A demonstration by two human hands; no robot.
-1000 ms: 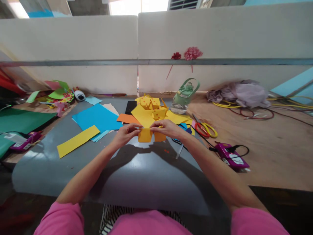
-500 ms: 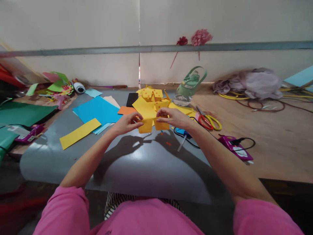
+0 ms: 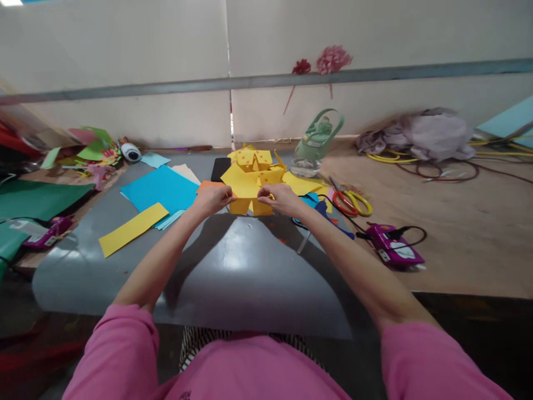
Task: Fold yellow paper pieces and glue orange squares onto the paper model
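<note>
Between my hands is a folded yellow paper piece (image 3: 250,206) with a notch in the middle of its lower edge. My left hand (image 3: 215,199) pinches its left end. At the right end, the fingertips of my right hand (image 3: 278,199) are closed on the same piece. Right behind it stand yellow paper shapes with orange dots (image 3: 254,159), one with a thin curled strip. A plain yellow sheet (image 3: 237,179) lies against them; whether it joins the piece in my hands I cannot tell.
Blue sheets (image 3: 160,188) and a yellow strip (image 3: 134,229) lie left on the grey mat (image 3: 233,289). On the right are a green-lidded bottle (image 3: 313,145), scissors (image 3: 353,202), a blue glue gun (image 3: 328,215) with its cord, and a purple power box (image 3: 393,247). A black phone-like object (image 3: 220,168) lies behind.
Both hands have lowered the yellow piece toward the mat, close to the dotted shapes. The camera view has shifted slightly, and more of the blue glue gun shows.
</note>
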